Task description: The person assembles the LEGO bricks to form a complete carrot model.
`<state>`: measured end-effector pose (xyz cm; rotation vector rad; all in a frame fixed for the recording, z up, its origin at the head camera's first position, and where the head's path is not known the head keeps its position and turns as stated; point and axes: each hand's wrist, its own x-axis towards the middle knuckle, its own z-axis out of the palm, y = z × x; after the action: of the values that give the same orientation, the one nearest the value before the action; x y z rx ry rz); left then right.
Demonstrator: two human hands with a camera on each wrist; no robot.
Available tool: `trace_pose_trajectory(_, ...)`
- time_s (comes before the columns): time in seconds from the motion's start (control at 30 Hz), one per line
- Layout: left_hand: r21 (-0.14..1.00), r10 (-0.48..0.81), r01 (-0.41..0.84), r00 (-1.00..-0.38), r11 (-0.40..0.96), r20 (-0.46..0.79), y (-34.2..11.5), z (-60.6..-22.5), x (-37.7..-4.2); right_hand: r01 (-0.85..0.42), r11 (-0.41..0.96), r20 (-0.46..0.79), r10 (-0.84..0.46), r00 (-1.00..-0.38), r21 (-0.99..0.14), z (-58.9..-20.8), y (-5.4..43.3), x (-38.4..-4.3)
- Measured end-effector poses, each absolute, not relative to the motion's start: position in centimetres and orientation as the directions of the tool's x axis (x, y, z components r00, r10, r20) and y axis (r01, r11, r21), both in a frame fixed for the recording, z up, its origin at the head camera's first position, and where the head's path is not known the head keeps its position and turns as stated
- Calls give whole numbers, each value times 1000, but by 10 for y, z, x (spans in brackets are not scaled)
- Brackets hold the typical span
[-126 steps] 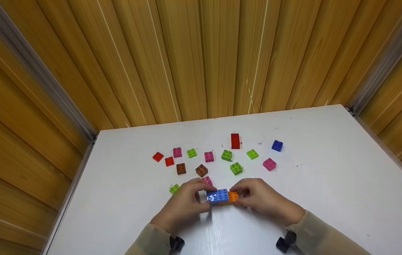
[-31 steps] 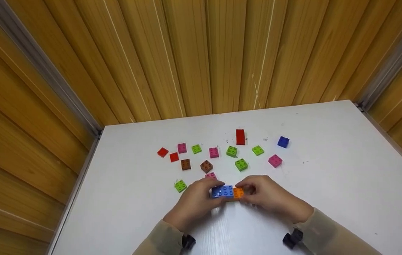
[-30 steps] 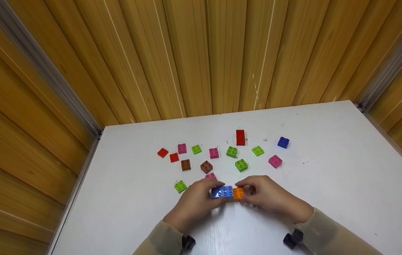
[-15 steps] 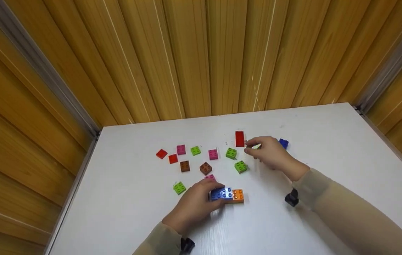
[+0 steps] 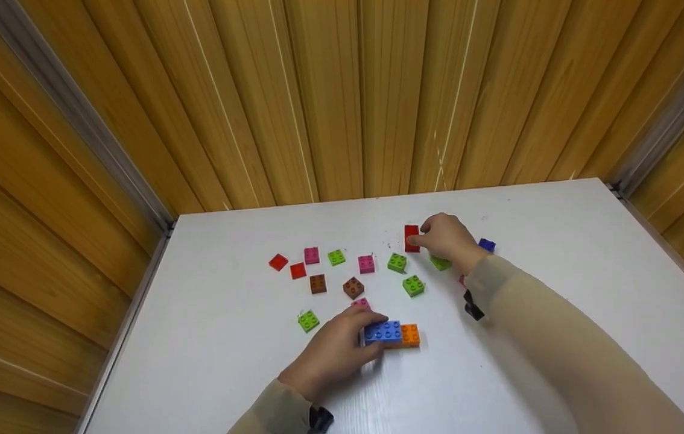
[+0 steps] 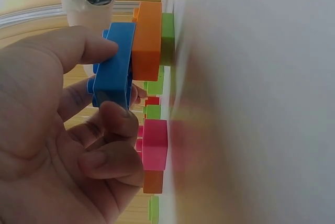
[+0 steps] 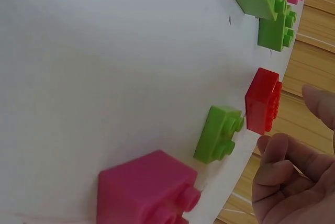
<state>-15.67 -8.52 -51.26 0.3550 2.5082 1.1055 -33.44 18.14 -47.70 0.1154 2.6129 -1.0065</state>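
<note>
My left hand (image 5: 335, 348) grips a blue toy building brick (image 5: 383, 332) between thumb and fingers. That brick sits on top of one end of an orange brick (image 5: 411, 335), so the two form a step. In the left wrist view a thin green brick (image 6: 167, 39) lies under the orange one. Farther back, my right hand (image 5: 447, 237) hovers over the long red brick (image 5: 411, 231), thumb and fingers apart. The right wrist view shows a gap between the fingertips and the red brick (image 7: 260, 101).
Several small bricks lie scattered on the white table (image 5: 197, 361), among them a brown brick (image 5: 318, 284), a pink brick (image 5: 366, 264) and a green brick (image 5: 414, 286). A dark blue brick (image 5: 487, 245) is partly behind the right arm. Wooden panels (image 5: 318, 96) stand behind the table.
My right hand has left the orange brick and moved away from the body to the red brick. My left hand keeps its grip on the blue brick.
</note>
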Motion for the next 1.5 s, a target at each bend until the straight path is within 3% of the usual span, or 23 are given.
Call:
trace_pose_trajectory(0.27,751,367,77,-902,655,-228,-87,-513,-156,243,774,-324,52,-944,-584,-487,167,-340)
trace_pose_trajectory(0.83,753,374,82,-900,653,-226,-86,-512,-156,300,724,-338,99,-936,-622,-486,155,-345)
trace_pose_trajectory(1.17,744,386,109,-898,659,-209,-86,-516,-156,278,737,-335,74,-939,-616,-487,163,-343)
trace_pose_trajectory(1.5,758,381,87,-897,646,-221,-86,-516,-156,228,623,-321,-40,-946,-748,-476,176,-320)
